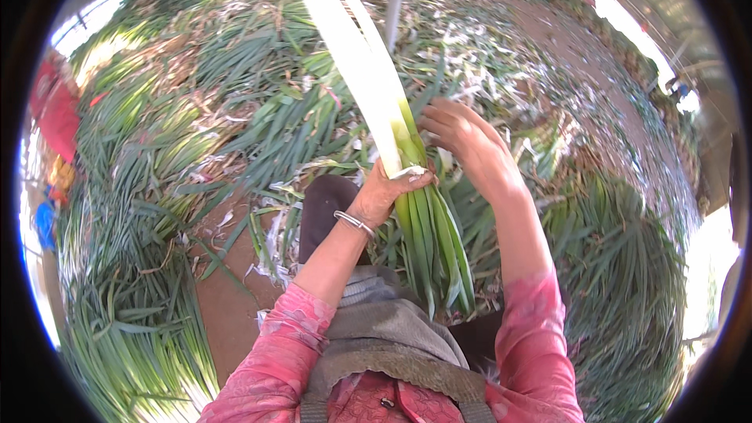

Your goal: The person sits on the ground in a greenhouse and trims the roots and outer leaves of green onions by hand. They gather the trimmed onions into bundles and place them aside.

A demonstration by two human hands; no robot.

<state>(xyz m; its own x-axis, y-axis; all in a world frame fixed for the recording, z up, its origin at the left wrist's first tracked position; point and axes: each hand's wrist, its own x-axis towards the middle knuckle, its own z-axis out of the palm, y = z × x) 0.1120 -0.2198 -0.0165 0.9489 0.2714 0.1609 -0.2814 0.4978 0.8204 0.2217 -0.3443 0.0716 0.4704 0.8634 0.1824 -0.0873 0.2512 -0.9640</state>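
Note:
My left hand (382,191), with a metal bangle at the wrist, grips several large green onions (420,229) where their pale stalks meet the green leaves. The white stalks (352,53) point up and away from me, very bright in the sunlight, and the leaves hang down over my lap. A pale, peeled-looking strip lies by my left thumb. To the right of the stalks my right hand (464,135) is raised with bent fingers, close to the onions; nothing shows in it.
Heaps of green onions lie at left (135,235) and right (617,288). Loose leaves and pale scraps (487,59) cover the ground ahead. A metal pole (396,0) stands beyond the stalks. Red cloth (56,108) and a blue item (44,224) are at the far left.

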